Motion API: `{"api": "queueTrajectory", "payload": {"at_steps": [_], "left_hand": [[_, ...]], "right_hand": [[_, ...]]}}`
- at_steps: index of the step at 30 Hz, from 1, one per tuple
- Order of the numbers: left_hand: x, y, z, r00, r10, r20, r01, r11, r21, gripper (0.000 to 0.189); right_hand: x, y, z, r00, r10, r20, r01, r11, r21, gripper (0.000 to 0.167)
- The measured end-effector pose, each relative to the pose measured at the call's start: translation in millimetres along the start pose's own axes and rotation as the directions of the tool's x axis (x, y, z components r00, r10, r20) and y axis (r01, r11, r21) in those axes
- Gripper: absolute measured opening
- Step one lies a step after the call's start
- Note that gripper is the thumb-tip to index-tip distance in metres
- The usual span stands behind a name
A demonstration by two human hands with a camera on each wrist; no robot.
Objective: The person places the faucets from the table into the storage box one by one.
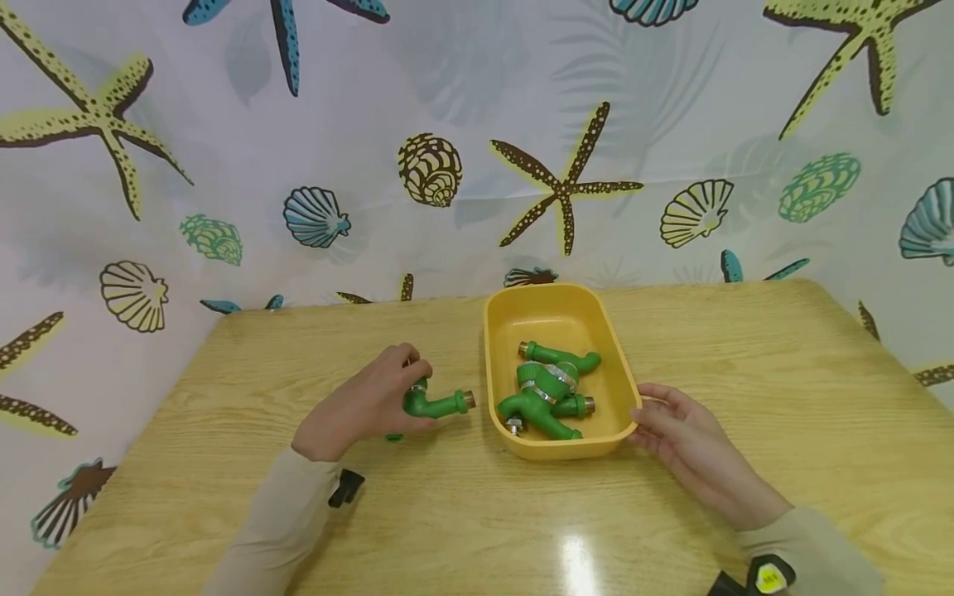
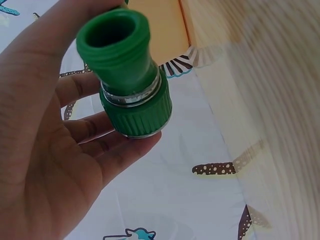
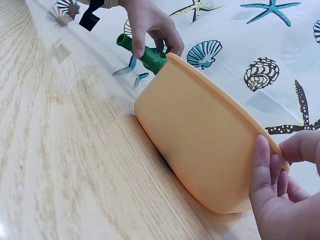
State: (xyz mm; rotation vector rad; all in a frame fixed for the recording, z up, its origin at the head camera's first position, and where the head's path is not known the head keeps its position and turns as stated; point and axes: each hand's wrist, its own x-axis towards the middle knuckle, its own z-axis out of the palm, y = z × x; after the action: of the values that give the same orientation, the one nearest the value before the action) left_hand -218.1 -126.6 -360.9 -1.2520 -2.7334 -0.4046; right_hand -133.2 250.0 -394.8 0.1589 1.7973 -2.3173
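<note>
My left hand (image 1: 370, 400) grips a green faucet (image 1: 445, 405) just left of the yellow plastic basin (image 1: 555, 451). The faucet's brass threaded end points right, toward the basin. In the left wrist view, the faucet's green open spout and ribbed collar (image 2: 140, 114) show between thumb and fingers. My right hand (image 1: 696, 459) pinches the basin's rim at its near right corner, thumb on one side and fingers on the other, as the right wrist view also shows. Several green faucets (image 1: 538, 409) with brass ends and silvery rings lie heaped inside the basin, partly covering one another.
The basin stands on a light wooden table (image 1: 477, 530). Behind the table hangs a white cloth (image 1: 462, 240) printed with starfish and shells. A black strap mount (image 1: 346, 488) sits on the left wrist, and another (image 1: 768, 575) on the right.
</note>
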Motion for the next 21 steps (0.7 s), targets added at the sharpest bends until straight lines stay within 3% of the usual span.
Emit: {"api": "queueTrajectory", "payload": {"at_steps": [21], "left_hand": [[0.2, 4.2, -3.1, 1.000, 0.004, -0.021, -0.004, 1.000, 0.011, 0.047]], "right_hand": [[0.4, 0.2, 0.7, 1.000, -0.008, -0.010, 0.008, 1.000, -0.011, 0.042]]}}
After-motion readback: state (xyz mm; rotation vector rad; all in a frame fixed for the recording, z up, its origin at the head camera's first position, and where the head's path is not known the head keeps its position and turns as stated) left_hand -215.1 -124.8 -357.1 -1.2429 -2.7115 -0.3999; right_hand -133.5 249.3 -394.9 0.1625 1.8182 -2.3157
